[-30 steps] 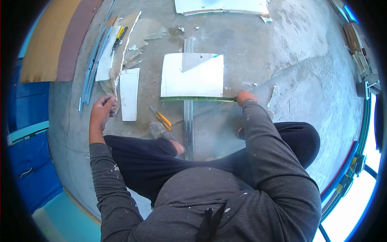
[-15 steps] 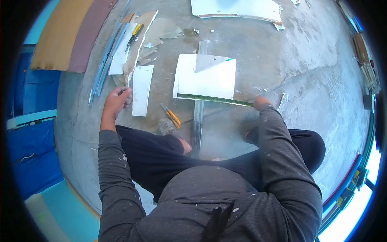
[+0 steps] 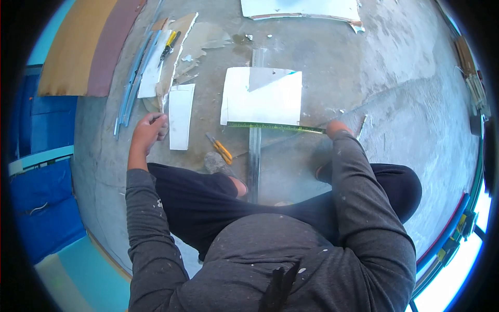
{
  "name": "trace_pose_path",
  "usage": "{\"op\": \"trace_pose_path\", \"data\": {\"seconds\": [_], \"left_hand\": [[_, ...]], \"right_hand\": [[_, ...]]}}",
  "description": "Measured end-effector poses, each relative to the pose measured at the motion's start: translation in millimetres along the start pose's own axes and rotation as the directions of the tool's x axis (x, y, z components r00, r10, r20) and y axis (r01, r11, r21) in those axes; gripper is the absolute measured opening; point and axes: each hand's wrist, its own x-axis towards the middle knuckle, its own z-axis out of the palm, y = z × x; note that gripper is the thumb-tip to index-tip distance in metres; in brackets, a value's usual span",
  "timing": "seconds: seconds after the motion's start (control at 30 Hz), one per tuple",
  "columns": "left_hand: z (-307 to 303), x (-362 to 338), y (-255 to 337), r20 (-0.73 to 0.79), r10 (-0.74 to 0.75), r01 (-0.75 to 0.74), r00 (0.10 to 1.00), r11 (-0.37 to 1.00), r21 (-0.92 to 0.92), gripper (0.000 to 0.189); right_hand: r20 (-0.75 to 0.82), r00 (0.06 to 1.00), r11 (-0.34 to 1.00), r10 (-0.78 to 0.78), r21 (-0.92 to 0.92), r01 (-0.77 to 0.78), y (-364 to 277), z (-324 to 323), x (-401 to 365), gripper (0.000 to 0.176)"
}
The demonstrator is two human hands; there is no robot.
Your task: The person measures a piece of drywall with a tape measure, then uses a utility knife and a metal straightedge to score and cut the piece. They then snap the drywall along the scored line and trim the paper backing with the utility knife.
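Observation:
A white board piece (image 3: pixel 267 104) lies on the floor in front of me, over a metal channel (image 3: pixel 254 166). A green-yellow tape measure (image 3: pixel 275 126) stretches along the board's near edge and past its right corner. My right hand (image 3: pixel 338 129) is closed on the tape's right end; its case is hidden by the hand. My left hand (image 3: pixel 149 130) is held up at the left with curled fingers near a narrow white strip (image 3: pixel 181 117). Whatever it pinches, if anything, does not show. An orange utility knife (image 3: pixel 222 151) rests between the strip and the channel.
Metal profiles (image 3: pixel 134 78), white offcuts and a yellow-black hand tool (image 3: pixel 170 44) lie at the upper left. A larger white panel (image 3: pixel 301 8) is at the far edge. A small thin piece (image 3: pixel 362 126) lies right of my right hand.
The tape's right part has turned a little and now sits flatter along the board's near edge. The view has shifted slightly. Both hands stay in nearly the same places.

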Motion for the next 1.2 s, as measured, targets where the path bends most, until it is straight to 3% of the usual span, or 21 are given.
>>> {"op": "trace_pose_path", "data": {"seconds": [0.17, 0.6, 0.7, 0.77, 0.9, 1.0, 1.13, 1.2], "left_hand": [[1.3, 6.8, -1.6, -0.035, -0.022, 0.026, 0.999, 0.994, 0.105, 0.031], [3.3, 5.5, 1.8, -0.022, -0.005, 0.008, 1.000, 0.995, 0.101, 0.033], [4.2, 3.1, 4.6, -0.021, 0.009, -0.007, 1.000, 0.996, 0.085, 0.034], [4.9, 1.9, 8.6, -0.007, 0.026, -0.025, 1.000, 0.997, 0.066, 0.034], [4.3, 5.7, 8.8, 0.014, 0.044, -0.045, 0.999, 0.999, 0.005, 0.035], [6.3, 4.9, 10.0, 0.002, 0.088, -0.088, 0.996, 0.996, 0.015, 0.037], [15.9, -8.8, 20.6, -0.004, 0.118, -0.117, 0.993, 0.990, 0.073, 0.041], [21.4, -11.2, 20.1, 0.009, 0.127, -0.128, 0.992, 0.991, 0.051, 0.048]], "right_hand": [[0.023, 0.998, 0.998, 0.061, -0.027, -0.060, -9.7, -16.8, -23.9, 0.036], [0.007, 0.995, 0.994, 0.099, -0.039, -0.099, -16.9, -20.9, -31.8, 0.035], [-0.039, 0.999, 0.999, 0.023, -0.041, -0.025, 1.6, 14.3, 13.0, 0.033], [-0.020, 0.993, 0.987, -0.120, -0.106, 0.117, 7.8, 22.1, 25.3, 0.032], [0.084, 0.931, 0.918, -0.355, -0.156, 0.364, -9.3, -22.7, -17.2, 0.032], [0.008, 0.889, 0.885, -0.458, -0.087, 0.457, -27.8, -43.1, -27.4, 0.033], [-0.021, 0.880, 0.866, -0.474, 0.174, 0.470, -68.0, -86.4, -65.8, 0.038], [-0.038, 0.813, 0.798, -0.580, 0.175, 0.577, -91.0, -100.0, -87.7, 0.041]]}}
